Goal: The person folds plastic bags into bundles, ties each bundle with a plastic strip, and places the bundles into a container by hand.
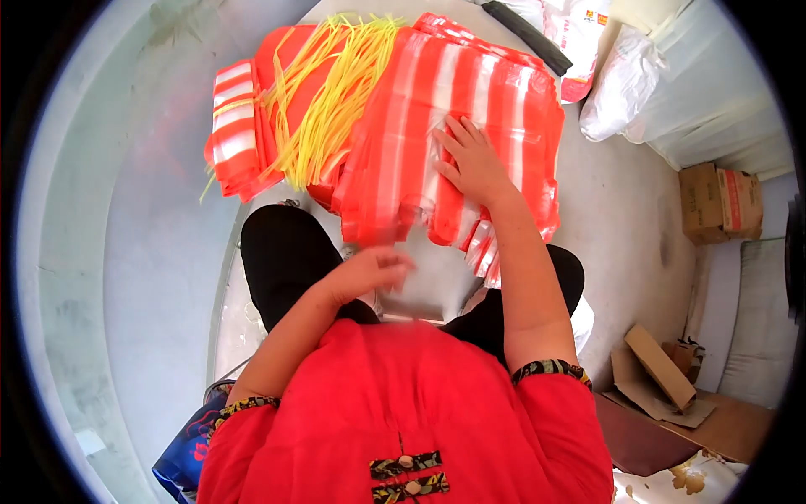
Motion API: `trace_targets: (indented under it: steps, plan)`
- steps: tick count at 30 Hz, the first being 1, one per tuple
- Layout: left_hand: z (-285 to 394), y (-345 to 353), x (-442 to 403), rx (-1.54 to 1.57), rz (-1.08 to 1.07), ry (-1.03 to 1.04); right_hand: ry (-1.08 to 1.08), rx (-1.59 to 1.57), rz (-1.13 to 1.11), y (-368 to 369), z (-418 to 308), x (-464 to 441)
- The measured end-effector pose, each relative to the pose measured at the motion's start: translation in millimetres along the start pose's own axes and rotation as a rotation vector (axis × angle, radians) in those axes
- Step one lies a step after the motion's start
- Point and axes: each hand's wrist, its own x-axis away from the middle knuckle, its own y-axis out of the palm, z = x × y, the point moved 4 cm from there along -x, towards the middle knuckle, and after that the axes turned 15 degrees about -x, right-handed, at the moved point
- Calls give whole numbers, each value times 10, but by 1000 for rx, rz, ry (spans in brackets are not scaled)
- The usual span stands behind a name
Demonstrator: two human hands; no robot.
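Note:
A wide stack of red and white striped plastic sheets (420,109) lies in front of me. My right hand (474,164) rests on it with the fingers spread and nothing held. Nearer to my body, my left hand (374,273) hovers just below the stack's front edge, blurred, its fingers curled loosely; whether they hold anything cannot be made out. Many thin yellow strips (336,92) lie in a loose bunch across the left part of the stack. Left of them is a folded red and white striped bundle (234,126) with a yellow strip across it.
A dark roll (529,38) and a white plastic bag (621,84) lie at the back right. Cardboard boxes (720,204) stand by the right wall, with flattened cardboard (659,378) nearer. A blue bag (186,445) is at my lower left.

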Motion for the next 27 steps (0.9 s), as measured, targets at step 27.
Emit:
trace_targets:
  steps: [27]
  plan:
    - [567,-549,-195,597,578,315,4,-529,388,-41,-529,1199]
